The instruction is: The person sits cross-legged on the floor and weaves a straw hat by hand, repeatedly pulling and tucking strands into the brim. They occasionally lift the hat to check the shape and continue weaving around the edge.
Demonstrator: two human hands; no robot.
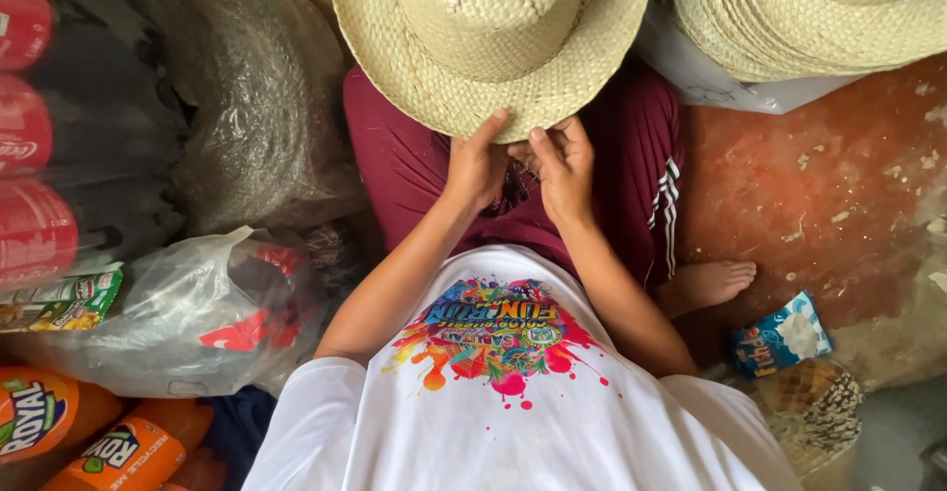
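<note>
- White cloth comes first: the person's shirt (513, 422) is right under the camera, with a bright paint-splash picture on the front.
- Orange drink bottles (94, 437) lie low on the left, near the shirt.
- Beside them sits a clear plastic bag (187, 313) with red and white things inside.
- On the right, a small blue snack packet (781, 334) lies on the floor, close to a bare foot (712, 282).
- Both arms reach forward over dark red shorts (414, 175).
- The left hand (477, 167) is curled shut on the near edge of the straw hat (491, 39), with the thumb lying up on the brim.
- The right hand (562, 167) sits just beside it, touching it, and pinches the same edge with its fingers closed on the straw.
- The straw hat rests over the lap, just past the hands, with its round top facing up.
- Red bottles (25, 136) stand in a row on the far left.
- A big grey plastic bag (252, 106) lies between those bottles and the hat.
- A stack of straw hats (819, 12) sits far off at the top right, over the reddish floor (819, 185).
</note>
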